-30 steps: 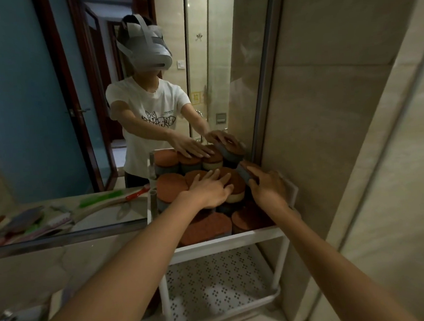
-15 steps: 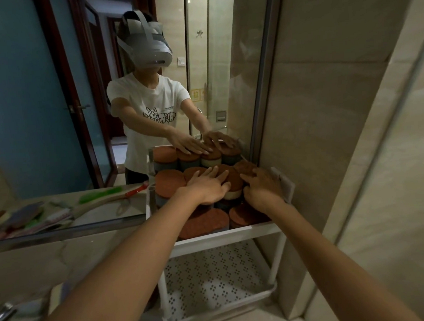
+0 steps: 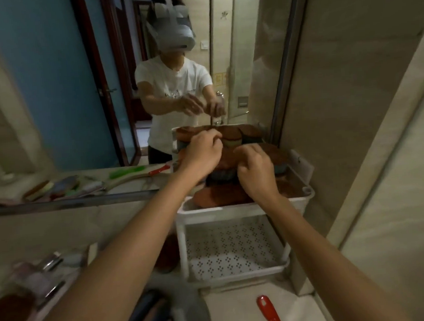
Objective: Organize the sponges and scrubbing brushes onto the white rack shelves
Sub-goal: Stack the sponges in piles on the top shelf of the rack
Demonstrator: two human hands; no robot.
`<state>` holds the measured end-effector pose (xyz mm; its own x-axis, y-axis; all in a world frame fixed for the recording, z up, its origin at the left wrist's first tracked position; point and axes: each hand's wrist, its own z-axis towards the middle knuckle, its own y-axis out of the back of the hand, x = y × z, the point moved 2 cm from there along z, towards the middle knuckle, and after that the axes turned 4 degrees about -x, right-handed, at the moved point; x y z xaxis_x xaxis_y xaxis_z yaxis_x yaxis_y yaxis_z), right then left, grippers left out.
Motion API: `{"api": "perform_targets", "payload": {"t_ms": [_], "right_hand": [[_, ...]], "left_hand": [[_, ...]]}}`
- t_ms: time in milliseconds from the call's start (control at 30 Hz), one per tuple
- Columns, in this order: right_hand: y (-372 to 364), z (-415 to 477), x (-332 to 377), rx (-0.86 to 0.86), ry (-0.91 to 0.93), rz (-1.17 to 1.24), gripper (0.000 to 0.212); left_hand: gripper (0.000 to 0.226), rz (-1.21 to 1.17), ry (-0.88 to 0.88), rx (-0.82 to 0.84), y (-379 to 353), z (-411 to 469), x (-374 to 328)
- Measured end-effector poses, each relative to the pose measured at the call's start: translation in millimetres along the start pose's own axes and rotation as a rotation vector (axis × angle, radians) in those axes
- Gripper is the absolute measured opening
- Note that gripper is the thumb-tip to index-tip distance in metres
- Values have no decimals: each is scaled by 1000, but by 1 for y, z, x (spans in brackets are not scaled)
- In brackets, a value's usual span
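Room: dim bathroom counter, with a wall mirror (image 3: 51,96) behind the white rack (image 3: 234,207) and a tiled wall to the right of the rack.
Top shelf of rack: packed with brown-topped sponges (image 3: 221,196) in at least two layers. The heap stands above the shelf rim.
Lower shelf of rack (image 3: 232,251): perforated; nothing seen on it.
Change, hands: half a second ago both palms lay flat on the sponge heap with fingers spread. Now both have lifted and the fingers have curled in.
Left hand (image 3: 200,157): over the back left of the rack top, fingers bent toward the palm. It is blurred, so I cannot tell whether it pinches anything.
Right hand (image 3: 255,173): over the middle of the rack top, fingers bent. I cannot tell whether it grasps a sponge or nothing.
Mirror check: the reflection seems to show both hands raised off the heap.
Change, view: the camera has tipped down, so the counter in front of the rack now shows.
Off the rack: a red handle (image 3: 270,314), probably a brush, lies on the counter in front of the rack. A brown round thing (image 3: 10,312), likely another sponge, sits with blurred bottles (image 3: 45,269) well to the left of the rack.
Reading: the pressing-down of the heap looks finished. The top shelf is full, so whatever remains probably belongs on the lower shelf.
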<state>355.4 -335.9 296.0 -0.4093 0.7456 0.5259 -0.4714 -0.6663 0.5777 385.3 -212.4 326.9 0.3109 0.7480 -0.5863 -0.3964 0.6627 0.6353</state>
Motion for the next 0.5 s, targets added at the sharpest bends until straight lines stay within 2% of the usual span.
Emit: {"api": "perform_targets", "payload": {"t_ms": [100, 233, 367, 500], "right_hand": [[-26, -29, 46, -7, 110, 166, 28], [-74, -82, 99, 115, 105, 375, 24], [-137, -146, 133, 379, 37, 419, 21], [-198, -216, 171, 632, 41, 404, 19]], "left_hand": [[28, -34, 94, -177, 40, -41, 25], [23, -42, 291, -244, 77, -120, 88], [23, 28, 622, -279, 104, -223, 169], [27, 133, 887, -173, 129, -313, 240]]}}
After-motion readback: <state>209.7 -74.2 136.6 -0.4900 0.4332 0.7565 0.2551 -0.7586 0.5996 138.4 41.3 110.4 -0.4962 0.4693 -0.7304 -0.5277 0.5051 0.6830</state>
